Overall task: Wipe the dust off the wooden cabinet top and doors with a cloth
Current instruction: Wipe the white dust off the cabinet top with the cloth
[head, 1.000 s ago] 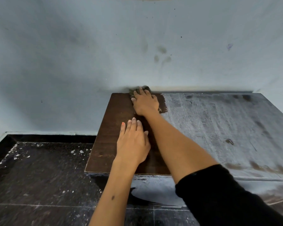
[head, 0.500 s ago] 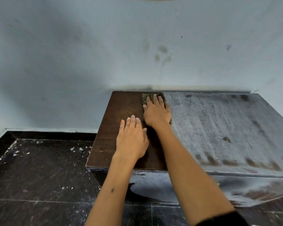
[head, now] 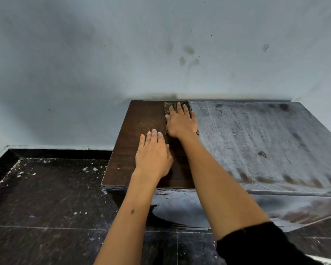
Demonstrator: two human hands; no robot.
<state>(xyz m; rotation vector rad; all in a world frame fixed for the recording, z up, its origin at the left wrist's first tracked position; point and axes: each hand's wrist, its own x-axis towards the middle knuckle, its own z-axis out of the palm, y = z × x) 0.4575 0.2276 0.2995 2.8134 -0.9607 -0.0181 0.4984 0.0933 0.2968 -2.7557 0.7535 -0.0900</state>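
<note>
A low wooden cabinet stands against the wall. Its top is bare dark brown on the left strip and coated in whitish dust on the right. A dark green cloth lies at the back edge, where the brown strip meets the dust. My right hand presses flat on the cloth with straight fingers, covering most of it. My left hand rests flat on the brown strip, nearer the front edge, fingers together. The dusty cabinet front shows below the top.
A pale wall with dark smudges rises right behind the cabinet. To the left and in front is dark tiled floor speckled with white flakes. A white skirting line runs along the wall's foot.
My right hand has slid the cloth from the back left toward the right, then back up to the rear edge at the dust border. My left hand has stayed put.
</note>
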